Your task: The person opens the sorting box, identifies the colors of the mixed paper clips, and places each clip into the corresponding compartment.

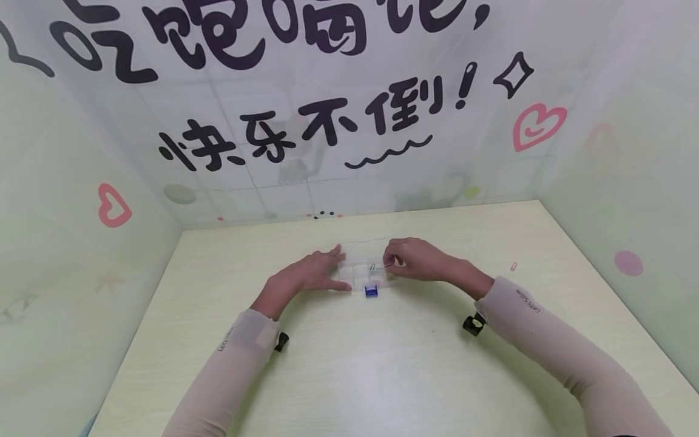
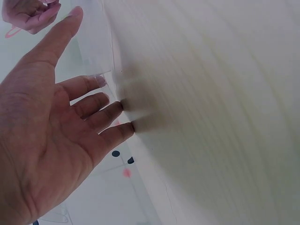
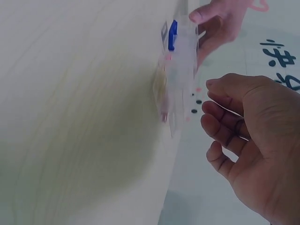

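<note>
A clear plastic compartment box (image 1: 360,277) with a blue latch (image 1: 371,291) on its near side stands on the table, its lid (image 1: 364,249) raised or folded back behind it. Inside, a green paper clip (image 1: 372,267) shows on the right, with other small pale and pink pieces. My left hand (image 1: 318,271) spreads around the box's left end, thumb at the near corner, fingers reaching toward the far side. Over the right end hovers my right hand (image 1: 416,259), its fingers curled and the thumb close to the index fingertip (image 3: 213,96). I cannot tell whether something small sits between them.
A red paper clip (image 1: 513,266) lies on the table (image 1: 349,364) off to the right, beyond the right forearm. Printed walls enclose the table at the back and both sides. Black wrist cameras (image 1: 473,325) hang under the sleeves.
</note>
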`<move>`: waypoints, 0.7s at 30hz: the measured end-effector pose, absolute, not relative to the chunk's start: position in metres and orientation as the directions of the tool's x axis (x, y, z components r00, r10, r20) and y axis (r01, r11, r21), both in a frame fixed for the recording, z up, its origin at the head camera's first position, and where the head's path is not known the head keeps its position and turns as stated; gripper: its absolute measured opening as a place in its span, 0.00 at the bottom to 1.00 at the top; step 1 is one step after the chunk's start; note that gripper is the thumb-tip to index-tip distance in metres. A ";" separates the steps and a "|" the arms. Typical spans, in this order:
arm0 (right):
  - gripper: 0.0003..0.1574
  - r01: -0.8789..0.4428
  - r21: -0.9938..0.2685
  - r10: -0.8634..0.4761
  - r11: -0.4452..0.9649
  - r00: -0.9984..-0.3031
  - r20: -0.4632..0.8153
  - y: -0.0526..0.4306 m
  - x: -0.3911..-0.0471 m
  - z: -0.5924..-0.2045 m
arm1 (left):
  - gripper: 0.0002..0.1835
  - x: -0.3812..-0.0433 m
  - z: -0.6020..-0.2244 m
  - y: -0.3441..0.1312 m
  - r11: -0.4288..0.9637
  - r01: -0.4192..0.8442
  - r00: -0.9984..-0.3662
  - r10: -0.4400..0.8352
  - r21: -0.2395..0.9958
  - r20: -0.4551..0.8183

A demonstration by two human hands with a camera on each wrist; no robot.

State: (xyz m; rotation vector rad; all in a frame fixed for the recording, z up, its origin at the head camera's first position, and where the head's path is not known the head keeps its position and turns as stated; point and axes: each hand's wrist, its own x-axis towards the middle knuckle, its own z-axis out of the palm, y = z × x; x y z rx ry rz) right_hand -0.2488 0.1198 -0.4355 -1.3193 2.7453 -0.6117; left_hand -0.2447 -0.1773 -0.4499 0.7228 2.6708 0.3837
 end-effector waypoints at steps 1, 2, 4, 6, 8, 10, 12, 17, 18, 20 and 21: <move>0.04 -0.740 -0.364 -0.752 0.566 -0.644 0.139 0.124 -0.249 -0.435 | 0.54 -0.245 -0.450 -0.177 0.833 0.437 -0.809 0.528 0.339 -0.256; 0.04 -0.731 -0.369 -0.744 0.575 -0.654 0.136 0.129 -0.249 -0.433 | 0.54 -0.244 -0.450 -0.177 0.833 0.440 -0.808 0.530 0.336 -0.255; 0.06 -0.711 -0.376 -0.727 0.595 -0.675 0.127 0.139 -0.249 -0.431 | 0.54 -0.244 -0.450 -0.177 0.834 0.442 -0.808 0.530 0.331 -0.256; 0.07 -0.700 -0.370 -0.715 0.611 -0.689 0.122 0.149 -0.251 -0.430 | 0.54 -0.244 -0.450 -0.177 0.834 0.443 -0.808 0.531 0.329 -0.256; 0.08 -0.688 -0.365 -0.703 0.627 -0.702 0.115 0.159 -0.252 -0.429 | 0.53 -0.243 -0.450 -0.176 0.834 0.443 -0.808 0.530 0.329 -0.256; 0.08 -0.685 -0.360 -0.699 0.634 -0.706 0.114 0.168 -0.254 -0.430 | 0.53 -0.243 -0.451 -0.177 0.836 0.439 -0.809 0.527 0.330 -0.259; 0.08 -0.680 -0.361 -0.695 0.638 -0.711 0.111 0.177 -0.255 -0.429 | 0.53 -0.243 -0.451 -0.177 0.838 0.435 -0.811 0.524 0.330 -0.262; 0.08 -0.661 -0.368 -0.679 0.654 -0.727 0.100 0.201 -0.257 -0.429 | 0.54 -0.243 -0.451 -0.178 0.841 0.431 -0.812 0.519 0.326 -0.267; 0.09 -0.656 -0.369 -0.675 0.658 -0.731 0.096 0.207 -0.257 -0.429 | 0.54 -0.243 -0.451 -0.178 0.841 0.432 -0.812 0.520 0.326 -0.266; 0.09 -0.646 -0.374 -0.668 0.665 -0.739 0.089 0.218 -0.258 -0.428 | 0.54 -0.243 -0.451 -0.178 0.840 0.434 -0.812 0.521 0.324 -0.264; 0.09 -0.642 -0.376 -0.665 0.669 -0.742 0.085 0.223 -0.258 -0.427 | 0.54 -0.243 -0.451 -0.178 0.840 0.435 -0.812 0.521 0.324 -0.264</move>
